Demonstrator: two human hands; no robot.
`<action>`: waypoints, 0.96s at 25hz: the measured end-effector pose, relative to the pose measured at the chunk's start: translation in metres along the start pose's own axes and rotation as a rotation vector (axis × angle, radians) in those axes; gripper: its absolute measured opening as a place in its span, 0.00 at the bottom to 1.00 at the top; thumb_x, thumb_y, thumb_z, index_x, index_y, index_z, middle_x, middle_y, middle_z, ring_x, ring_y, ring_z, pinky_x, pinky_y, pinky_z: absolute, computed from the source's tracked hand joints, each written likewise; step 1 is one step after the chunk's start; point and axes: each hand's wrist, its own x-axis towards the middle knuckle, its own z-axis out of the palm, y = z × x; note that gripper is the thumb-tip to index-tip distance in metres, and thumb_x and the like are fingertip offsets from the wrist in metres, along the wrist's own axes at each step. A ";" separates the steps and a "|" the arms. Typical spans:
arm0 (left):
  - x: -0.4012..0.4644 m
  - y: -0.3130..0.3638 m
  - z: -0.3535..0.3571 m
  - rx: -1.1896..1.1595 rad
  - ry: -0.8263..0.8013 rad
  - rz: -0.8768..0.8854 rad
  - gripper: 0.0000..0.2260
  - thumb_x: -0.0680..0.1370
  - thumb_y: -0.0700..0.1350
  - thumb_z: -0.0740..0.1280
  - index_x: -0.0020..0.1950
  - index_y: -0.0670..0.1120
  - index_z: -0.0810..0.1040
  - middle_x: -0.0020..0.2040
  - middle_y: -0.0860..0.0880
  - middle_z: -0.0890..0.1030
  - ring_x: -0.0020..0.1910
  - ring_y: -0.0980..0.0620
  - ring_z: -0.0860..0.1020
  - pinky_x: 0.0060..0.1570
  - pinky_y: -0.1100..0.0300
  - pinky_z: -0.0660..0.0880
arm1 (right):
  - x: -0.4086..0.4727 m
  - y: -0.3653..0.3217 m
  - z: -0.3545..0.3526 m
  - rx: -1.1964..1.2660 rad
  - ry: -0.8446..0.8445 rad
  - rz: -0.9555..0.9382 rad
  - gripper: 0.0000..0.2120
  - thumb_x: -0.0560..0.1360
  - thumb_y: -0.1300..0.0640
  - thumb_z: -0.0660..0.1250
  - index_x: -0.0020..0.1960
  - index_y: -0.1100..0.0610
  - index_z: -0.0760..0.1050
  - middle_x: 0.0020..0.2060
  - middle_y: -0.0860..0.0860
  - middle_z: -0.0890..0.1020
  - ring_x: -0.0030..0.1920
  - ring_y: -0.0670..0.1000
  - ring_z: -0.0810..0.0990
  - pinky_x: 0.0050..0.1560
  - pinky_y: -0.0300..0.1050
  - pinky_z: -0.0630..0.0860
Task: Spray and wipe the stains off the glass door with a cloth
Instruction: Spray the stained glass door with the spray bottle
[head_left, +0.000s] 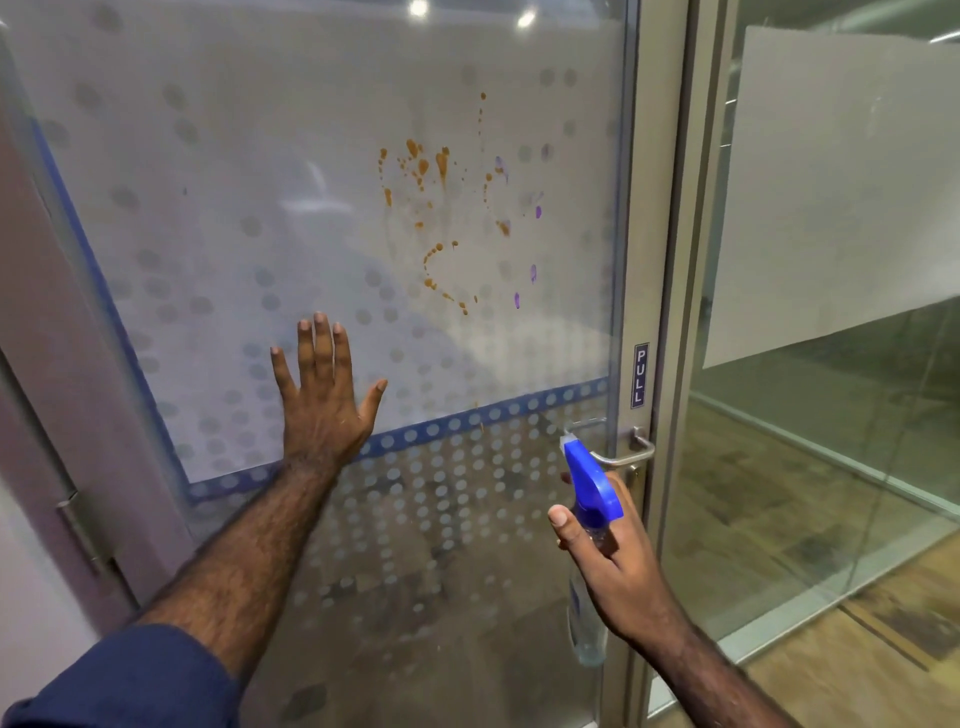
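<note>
The frosted glass door (218, 171) with a dotted pattern fills the view. Orange-brown splatter stains (423, 171) and a few purple marks (532, 273) sit on its upper right part. My left hand (322, 400) lies flat against the glass, fingers spread, below and left of the stains. My right hand (615, 566) grips a clear spray bottle with a blue trigger head (589, 480), its nozzle pointing up and left toward the glass, well below the stains. No cloth is visible.
A metal lever handle (631, 454) sticks out at the door's right edge, just behind the sprayer, under a "PULL" label (640, 375). The metal door frame (657, 234) and a fixed glass partition (831, 415) stand to the right. Door hinges (78, 519) are at the left.
</note>
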 end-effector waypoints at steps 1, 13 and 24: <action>-0.002 0.006 0.000 -0.005 -0.004 0.010 0.42 0.86 0.67 0.50 0.89 0.39 0.43 0.89 0.38 0.43 0.89 0.37 0.45 0.84 0.28 0.47 | -0.002 0.000 -0.002 0.003 -0.008 0.005 0.13 0.81 0.34 0.69 0.65 0.30 0.74 0.55 0.51 0.77 0.48 0.57 0.78 0.53 0.67 0.81; -0.047 0.229 -0.037 -0.554 -0.038 0.371 0.39 0.86 0.66 0.54 0.88 0.39 0.57 0.89 0.39 0.53 0.89 0.40 0.51 0.85 0.31 0.49 | -0.024 0.024 -0.112 0.039 0.125 0.173 0.18 0.78 0.30 0.71 0.64 0.34 0.78 0.55 0.53 0.80 0.53 0.54 0.82 0.59 0.43 0.80; -0.143 0.503 -0.123 -1.195 -0.350 0.939 0.31 0.85 0.57 0.64 0.80 0.36 0.72 0.84 0.39 0.67 0.86 0.40 0.63 0.83 0.30 0.59 | -0.097 0.028 -0.320 -0.076 0.341 0.222 0.18 0.84 0.51 0.72 0.64 0.28 0.75 0.64 0.58 0.80 0.60 0.51 0.82 0.66 0.37 0.76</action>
